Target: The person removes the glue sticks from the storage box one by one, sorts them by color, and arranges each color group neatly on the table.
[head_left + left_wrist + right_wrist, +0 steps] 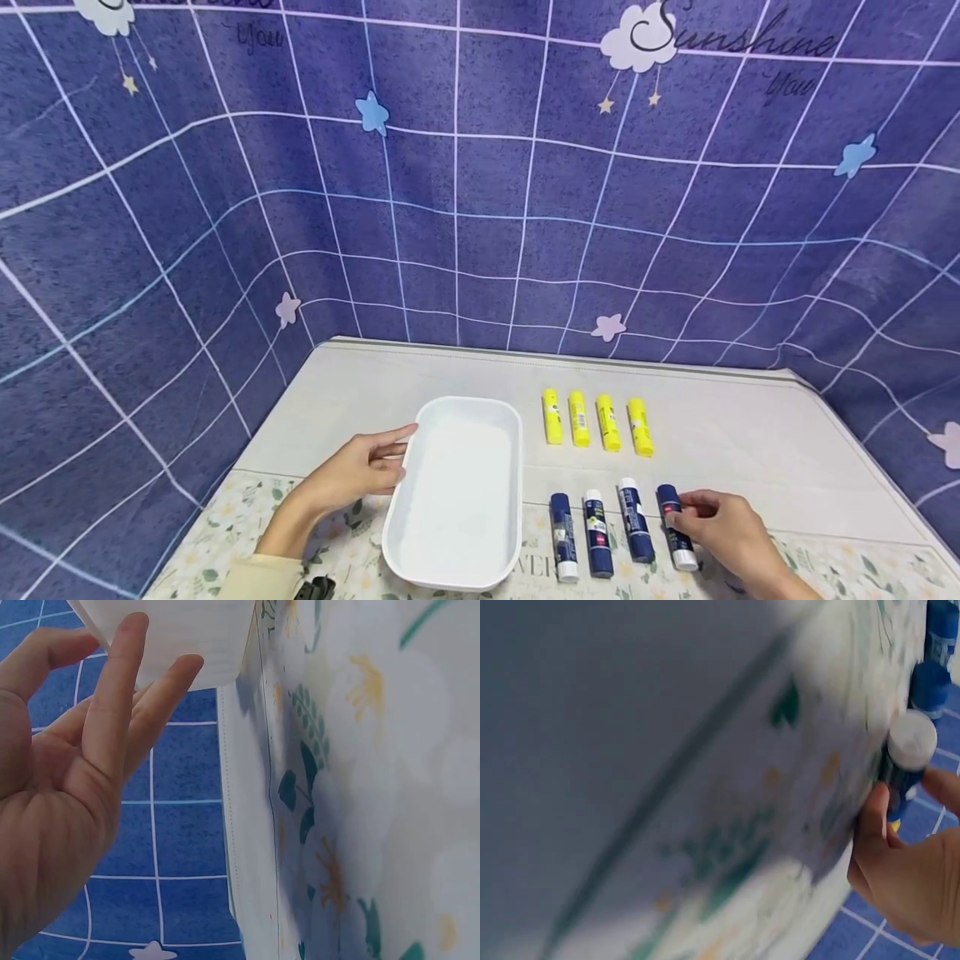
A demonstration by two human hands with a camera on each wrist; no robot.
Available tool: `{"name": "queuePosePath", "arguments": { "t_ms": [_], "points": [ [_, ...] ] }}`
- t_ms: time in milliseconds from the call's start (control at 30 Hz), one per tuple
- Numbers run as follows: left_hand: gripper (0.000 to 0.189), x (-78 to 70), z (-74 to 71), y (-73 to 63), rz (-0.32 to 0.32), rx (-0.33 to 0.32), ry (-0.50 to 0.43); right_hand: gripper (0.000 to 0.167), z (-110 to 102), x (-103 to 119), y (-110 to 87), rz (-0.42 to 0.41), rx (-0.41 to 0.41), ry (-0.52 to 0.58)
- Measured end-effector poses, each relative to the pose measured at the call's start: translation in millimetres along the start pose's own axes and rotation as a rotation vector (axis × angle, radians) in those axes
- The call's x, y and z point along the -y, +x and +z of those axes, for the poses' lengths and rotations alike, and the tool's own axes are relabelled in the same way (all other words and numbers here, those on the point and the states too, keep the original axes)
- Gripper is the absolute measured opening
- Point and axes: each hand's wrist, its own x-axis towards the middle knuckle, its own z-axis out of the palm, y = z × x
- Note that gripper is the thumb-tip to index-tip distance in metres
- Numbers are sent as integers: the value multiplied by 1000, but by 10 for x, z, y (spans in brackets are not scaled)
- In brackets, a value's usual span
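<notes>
A white rectangular tray [465, 492] with rounded corners stands left of centre on the table, nothing in it. My left hand [352, 475] touches its left side, fingers extended; in the left wrist view the fingertips rest against the tray's outer wall [187, 645]. At the right, my right hand [723, 533] pinches a navy glue stick [679, 542] between thumb and fingers. That stick lies at the right end of a row of navy glue sticks [598, 533], its white end [913, 741] nearer me.
Behind the navy row lie several yellow glue sticks [580, 418], side by side. A flowered cloth [345, 550] covers the table's near part, a plain pale surface [720, 442] the far part. Purple-blue gridded curtains [487, 183] hang behind and at both sides.
</notes>
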Motion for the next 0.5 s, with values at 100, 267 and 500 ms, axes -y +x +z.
{"name": "queuePosePath", "arguments": {
  "t_ms": [100, 267, 500],
  "points": [
    [72, -5, -3, -19, -2, -18, 25, 63, -68, 20, -1, -35, 51, -6],
    [71, -67, 13, -59, -9, -88, 158, 65, -250, 76, -9, -116, 53, -53],
    [66, -480, 127, -22, -9, -285, 618, 39, -474, 339, -105, -424, -135, -115]
  ]
}}
